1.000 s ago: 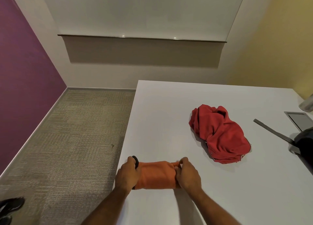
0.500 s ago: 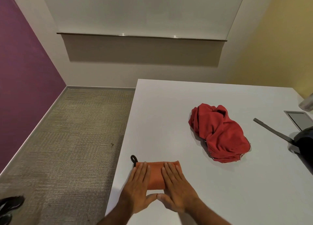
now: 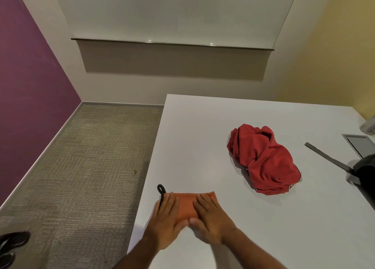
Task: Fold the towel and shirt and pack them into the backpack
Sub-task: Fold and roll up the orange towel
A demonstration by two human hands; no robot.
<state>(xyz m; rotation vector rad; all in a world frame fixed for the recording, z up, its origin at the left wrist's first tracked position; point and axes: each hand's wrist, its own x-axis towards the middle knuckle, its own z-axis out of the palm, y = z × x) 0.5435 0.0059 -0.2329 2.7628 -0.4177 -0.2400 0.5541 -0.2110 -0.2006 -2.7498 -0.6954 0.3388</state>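
Note:
The orange towel (image 3: pixel 185 205) lies folded into a small rectangle near the table's left front edge, its black hanging loop (image 3: pixel 161 189) sticking out at the far left corner. My left hand (image 3: pixel 165 218) and my right hand (image 3: pixel 211 220) press flat on it side by side, fingers straight, thumbs meeting at the near edge. The red shirt (image 3: pixel 263 159) sits crumpled in a heap at mid-table, to the right. Only a part of the black backpack (image 3: pixel 365 175) shows at the right edge, with a grey strap (image 3: pixel 326 157) lying towards the shirt.
The white table (image 3: pixel 203 137) ends close to the towel's left side, with carpet (image 3: pixel 81 167) below. A grey tablet-like panel (image 3: pixel 359 145) lies at the far right. Dark shoes (image 3: pixel 12 246) show at the bottom left on the floor.
A second ago both hands gripped the towel's ends. They then laid flat on top of it, and since half a second ago they have barely shifted.

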